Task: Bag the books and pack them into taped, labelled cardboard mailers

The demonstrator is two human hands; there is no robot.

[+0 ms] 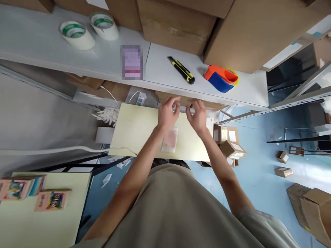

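My left hand (169, 112) is raised over the pale yellow table, near the shelf's front edge. Its fingers curl toward the thumb with a gap between them, and I make out nothing in it. Just to its right, my right hand (197, 116) is held in a similar curved pose, fingers and thumb apart. A small dark spot shows by its fingertips; I cannot tell what it is. The hands do not touch each other. Below them on the table (137, 127) lies a flat pinkish packet in clear wrapping (169, 140), partly behind my left wrist.
The grey shelf (157, 58) bears two tape rolls (77, 34), a yellow-black box cutter (182, 70), an orange-blue tape dispenser (221, 78) and a blurred-out purple item (132, 62). Cardboard boxes (178, 27) stand behind. Books (51, 200) lie on another table; a white cable (77, 148) crosses left.
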